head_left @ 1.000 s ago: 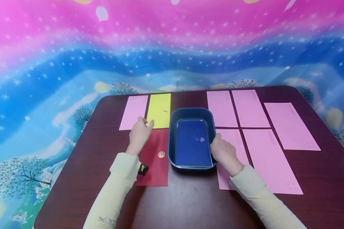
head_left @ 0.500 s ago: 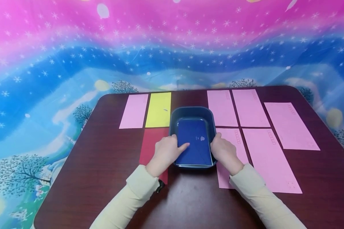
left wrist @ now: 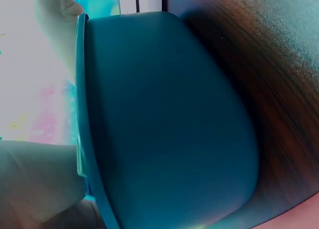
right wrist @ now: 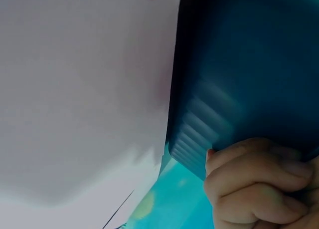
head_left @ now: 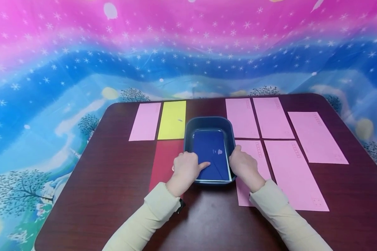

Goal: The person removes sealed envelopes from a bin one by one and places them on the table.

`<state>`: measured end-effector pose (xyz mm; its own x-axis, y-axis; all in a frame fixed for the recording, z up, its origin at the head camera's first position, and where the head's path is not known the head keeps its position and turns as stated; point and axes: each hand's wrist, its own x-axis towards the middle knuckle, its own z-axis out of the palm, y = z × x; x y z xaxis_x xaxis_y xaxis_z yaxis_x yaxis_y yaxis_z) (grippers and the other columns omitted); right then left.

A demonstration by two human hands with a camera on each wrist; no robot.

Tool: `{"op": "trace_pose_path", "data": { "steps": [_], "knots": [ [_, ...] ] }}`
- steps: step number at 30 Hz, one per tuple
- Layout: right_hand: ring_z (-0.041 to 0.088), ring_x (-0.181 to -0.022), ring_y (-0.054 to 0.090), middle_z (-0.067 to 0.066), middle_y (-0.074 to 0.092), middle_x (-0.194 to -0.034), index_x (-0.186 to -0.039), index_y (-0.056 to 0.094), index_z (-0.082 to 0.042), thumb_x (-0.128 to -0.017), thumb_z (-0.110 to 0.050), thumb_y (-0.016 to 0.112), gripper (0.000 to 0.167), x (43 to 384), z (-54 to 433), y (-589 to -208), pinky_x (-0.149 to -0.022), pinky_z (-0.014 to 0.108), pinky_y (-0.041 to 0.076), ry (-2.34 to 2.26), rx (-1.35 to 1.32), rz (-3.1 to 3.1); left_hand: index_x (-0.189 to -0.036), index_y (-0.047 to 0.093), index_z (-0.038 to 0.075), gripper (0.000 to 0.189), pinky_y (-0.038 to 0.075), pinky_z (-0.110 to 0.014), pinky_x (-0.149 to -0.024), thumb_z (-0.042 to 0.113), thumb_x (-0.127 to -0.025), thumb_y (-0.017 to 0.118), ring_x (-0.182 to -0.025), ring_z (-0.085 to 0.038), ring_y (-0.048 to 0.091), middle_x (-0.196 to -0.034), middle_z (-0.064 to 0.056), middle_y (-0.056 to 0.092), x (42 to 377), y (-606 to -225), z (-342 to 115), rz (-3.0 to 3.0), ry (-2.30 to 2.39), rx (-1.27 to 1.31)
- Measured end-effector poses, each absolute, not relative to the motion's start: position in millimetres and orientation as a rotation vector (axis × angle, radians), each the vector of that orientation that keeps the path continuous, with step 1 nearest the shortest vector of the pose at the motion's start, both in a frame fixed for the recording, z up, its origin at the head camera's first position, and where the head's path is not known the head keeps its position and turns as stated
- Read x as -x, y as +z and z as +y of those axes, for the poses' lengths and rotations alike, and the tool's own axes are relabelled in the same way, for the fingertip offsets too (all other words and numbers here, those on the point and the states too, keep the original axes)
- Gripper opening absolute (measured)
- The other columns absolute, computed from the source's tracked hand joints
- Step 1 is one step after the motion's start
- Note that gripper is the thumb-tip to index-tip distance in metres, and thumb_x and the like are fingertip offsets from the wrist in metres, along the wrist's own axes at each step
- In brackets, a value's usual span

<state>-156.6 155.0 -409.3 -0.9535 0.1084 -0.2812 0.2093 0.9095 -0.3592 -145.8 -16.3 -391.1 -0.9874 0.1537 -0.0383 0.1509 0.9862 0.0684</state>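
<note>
A dark blue plastic basin (head_left: pixel 209 122) stands in the middle of the head view, with blue envelopes (head_left: pixel 208 146) lying in it. My left hand (head_left: pixel 185 171) grips its left rim, thumb reaching over the inside. On the opposite rim, my right hand (head_left: pixel 244 166) holds on. In the right wrist view, curled fingers (right wrist: pixel 254 184) show against the ribbed outer wall. The basin's front wall fills the left wrist view. A red envelope (head_left: pixel 166 153) lies left of the basin, partly hidden by my left hand and forearm.
Left of the basin, a yellow envelope (head_left: pixel 172 120) and a pink envelope (head_left: pixel 145 122) lie at the back. Several pink envelopes are laid out on the right, such as the front one (head_left: pixel 296 177). The dark wooden table (head_left: pixel 91 181) backs onto a printed cloth (head_left: pixel 188 45).
My left hand has come down and right from the yellow envelope to the basin's left rim and gripped it. The right hand keeps its grip; the basin has hardly moved.
</note>
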Motion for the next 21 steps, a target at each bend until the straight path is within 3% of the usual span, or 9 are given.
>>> {"op": "trace_pose_path", "data": {
  "steps": [5,10,15,21],
  "knots": [
    [0.038,-0.074,0.062,0.030,0.064,-0.090,-0.120,0.039,0.010,-0.097,-0.017,0.035,0.036,156.1,154.4,-408.5,-0.060,0.046,0.048,-0.571,-0.234,2.823,-0.087,0.070,0.001,0.056,0.054,-0.033,-0.053,0.056,-0.078,0.069,-0.063,-0.020,0.058,-0.071,-0.010,0.060,144.2,-392.1,-15.3,3.197,0.101,-0.228],
    [0.038,-0.077,0.063,0.030,0.064,-0.092,-0.121,0.039,0.011,-0.097,-0.017,0.035,0.037,156.0,154.4,-407.9,-0.061,0.047,0.048,-0.574,-0.239,2.817,-0.088,0.064,-0.001,0.051,0.054,-0.032,-0.051,0.048,-0.079,0.072,-0.054,-0.018,0.057,-0.070,-0.010,0.056,145.4,-394.6,-16.2,3.260,0.145,-0.181],
    [0.038,-0.077,0.063,0.030,0.064,-0.092,-0.122,0.038,0.011,-0.097,-0.018,0.035,0.038,156.1,154.6,-408.0,-0.061,0.046,0.048,-0.578,-0.239,2.811,-0.084,0.068,0.000,0.063,0.052,-0.031,-0.048,0.063,-0.080,0.062,-0.050,-0.018,0.055,-0.071,-0.010,0.055,144.3,-394.4,-14.3,3.233,0.067,-0.150],
    [0.037,-0.074,0.063,0.030,0.064,-0.091,-0.121,0.039,0.011,-0.098,-0.018,0.036,0.037,155.3,154.0,-408.1,-0.060,0.046,0.048,-0.579,-0.227,2.824,-0.081,0.073,0.003,0.070,0.054,-0.031,-0.055,0.071,-0.079,0.055,-0.059,-0.019,0.058,-0.072,-0.010,0.060,142.6,-391.6,-9.8,3.134,-0.101,-0.185]
  ]
}}
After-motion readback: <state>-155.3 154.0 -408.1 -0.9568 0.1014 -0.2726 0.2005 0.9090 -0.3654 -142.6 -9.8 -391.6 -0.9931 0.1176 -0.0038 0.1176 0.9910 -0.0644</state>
